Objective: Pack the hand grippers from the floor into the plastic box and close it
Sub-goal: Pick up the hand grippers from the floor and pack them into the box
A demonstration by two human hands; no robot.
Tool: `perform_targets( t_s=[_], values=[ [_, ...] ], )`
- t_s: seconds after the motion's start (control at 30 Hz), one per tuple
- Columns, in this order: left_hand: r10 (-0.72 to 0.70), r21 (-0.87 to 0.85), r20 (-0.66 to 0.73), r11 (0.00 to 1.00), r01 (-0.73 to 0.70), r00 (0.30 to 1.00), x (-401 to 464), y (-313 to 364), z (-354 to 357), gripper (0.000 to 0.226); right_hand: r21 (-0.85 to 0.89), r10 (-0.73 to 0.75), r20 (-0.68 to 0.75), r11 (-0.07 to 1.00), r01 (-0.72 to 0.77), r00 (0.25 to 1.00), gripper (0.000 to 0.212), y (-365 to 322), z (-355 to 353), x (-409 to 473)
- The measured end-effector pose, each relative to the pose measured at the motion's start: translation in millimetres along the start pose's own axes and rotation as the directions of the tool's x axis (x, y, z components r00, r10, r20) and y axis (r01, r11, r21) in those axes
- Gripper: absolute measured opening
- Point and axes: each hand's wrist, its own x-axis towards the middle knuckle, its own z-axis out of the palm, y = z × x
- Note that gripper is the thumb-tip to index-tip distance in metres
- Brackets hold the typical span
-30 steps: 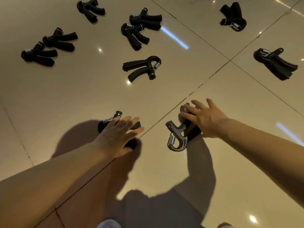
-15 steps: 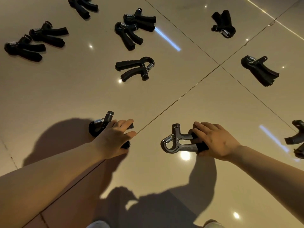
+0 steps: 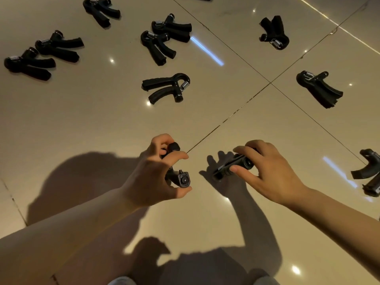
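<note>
Floor: glossy beige ceramic tiles (image 3: 205, 120), thin dark grout lines crossing at about 1 o'clock of the hands. Warm low light, small ceiling-lamp glints and two bluish strip reflections on the glaze. Hard arm shadows fall toward 7 o'clock.

Left hand (image 3: 152, 177): fingers and thumb curled round a black plastic hand gripper (image 3: 178, 177), lifted off the tile, end-on to the camera so the round adjuster knob faces up; one handle tip pokes out above the index finger.

Right hand (image 3: 265, 171): grasping a second black hand gripper (image 3: 232, 165), thumb under, fingers over the top. Seen mostly edge-on, handles squeezed near each other. Also off the floor; its shadow sits just beneath.

Remaining black grippers on the tile, all lying flat, handles splayed, steel springs showing:
- one open-handled gripper (image 3: 166, 87) at 12 o'clock, nearest the hands
- a touching pair (image 3: 164, 38) further out at 12
- one (image 3: 100, 9) at 11, top edge
- two (image 3: 41, 54) side by side at 10, far left
- one (image 3: 273, 33) at 1
- one (image 3: 318, 89) at 2
- two (image 3: 368, 171) at 3, cut by the frame edge

Light fabric of the person's clothing at 6 o'clock, bottom edge.
</note>
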Motion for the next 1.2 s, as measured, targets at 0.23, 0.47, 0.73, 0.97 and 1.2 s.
perform_targets(
  t_s=[0.23, 0.47, 0.73, 0.97, 1.2],
  values=[
    [0.073, 0.110, -0.057, 0.992, -0.066, 0.996, -7, -21, -11, 0.059, -0.003, -0.205, -0.157, 0.978, 0.207, 0.966, 0.048, -21, 25, 10],
    [0.180, 0.165, 0.026, 0.969, -0.182, 0.983, 5, -22, -16, 0.061, -0.153, -0.360, -0.247, 0.931, 0.331, 0.899, 0.035, -23, 37, 9],
    [0.167, 0.253, 0.019, 0.953, -0.166, 0.986, 11, -14, -10, 0.058, -0.261, -0.382, -0.199, 0.908, 0.327, 0.902, 0.035, -27, 43, 4],
    [0.185, 0.372, 0.083, 0.906, -0.203, 0.979, 11, -14, -16, 0.052, -0.218, -0.354, -0.223, 0.926, 0.308, 0.908, 0.033, -27, 44, 12],
    [0.292, 0.432, 0.140, 0.842, -0.324, 0.946, 8, -18, -16, 0.041, -0.227, -0.375, -0.223, 0.918, 0.327, 0.900, 0.032, -27, 45, 12]
  ],
)
